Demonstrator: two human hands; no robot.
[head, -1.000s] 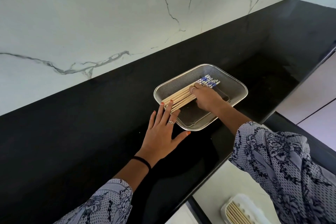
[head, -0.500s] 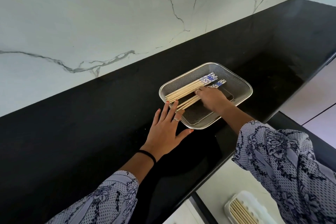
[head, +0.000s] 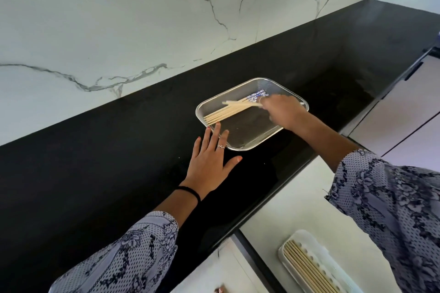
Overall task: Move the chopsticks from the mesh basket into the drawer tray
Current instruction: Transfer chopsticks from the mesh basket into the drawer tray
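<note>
A person's right hand (head: 282, 112) reaches into the mesh basket (head: 245, 137) on the black surface (head: 119, 150), fingers curled down onto the patterned ends of the chopsticks (head: 228, 112). A few sticks look raised at an angle above the bundle; the motion blur hides whether the fingers are closed fully around them. The left hand (head: 209, 164) lies flat and spread wide on the surface, its fingertips (head: 217, 127) touching the basket's near-left rim, apparently steadying it. More chopsticks lie below and nearer than the right hand, in the white drawer tray (head: 309, 266). Doing this step well likely means pinching the chosen sticks together near their decorated ends, lifting them level so none slips back, and keeping the left hand braced so the light basket does not slide.
</note>
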